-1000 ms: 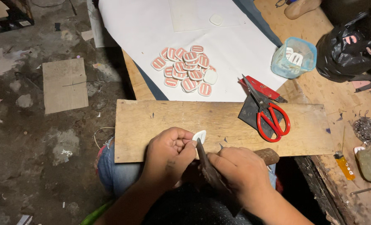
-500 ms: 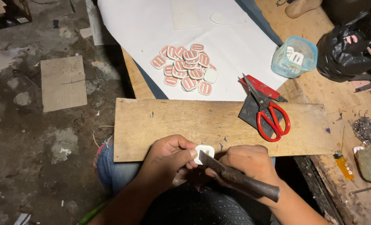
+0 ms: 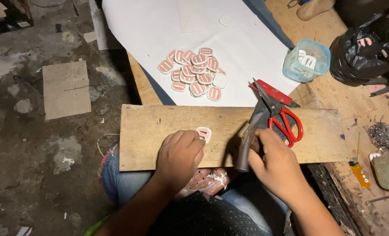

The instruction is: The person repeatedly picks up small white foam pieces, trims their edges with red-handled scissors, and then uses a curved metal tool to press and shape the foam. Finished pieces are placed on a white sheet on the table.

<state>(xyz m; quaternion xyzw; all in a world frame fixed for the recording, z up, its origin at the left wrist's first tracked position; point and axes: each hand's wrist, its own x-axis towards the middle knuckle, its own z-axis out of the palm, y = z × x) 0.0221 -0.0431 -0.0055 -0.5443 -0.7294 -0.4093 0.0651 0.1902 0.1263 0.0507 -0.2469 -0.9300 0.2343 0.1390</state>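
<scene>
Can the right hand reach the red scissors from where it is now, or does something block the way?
Probably yes. The right hand lies on the wooden board just below the red scissors, with nothing between them. But it already grips a dark tool, so it would likely need to put that down first.

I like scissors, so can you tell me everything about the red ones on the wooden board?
The red-handled scissors lie flat on the right part of the long wooden board. They have two glossy red loop handles, plastic by the look, and grey metal blades that are closed, pointing up and left. The blades rest across a small dark flat piece and a red strip beneath them. No hand holds them; the right hand, gripping a dark-handled tool, is just below the handles.
</scene>
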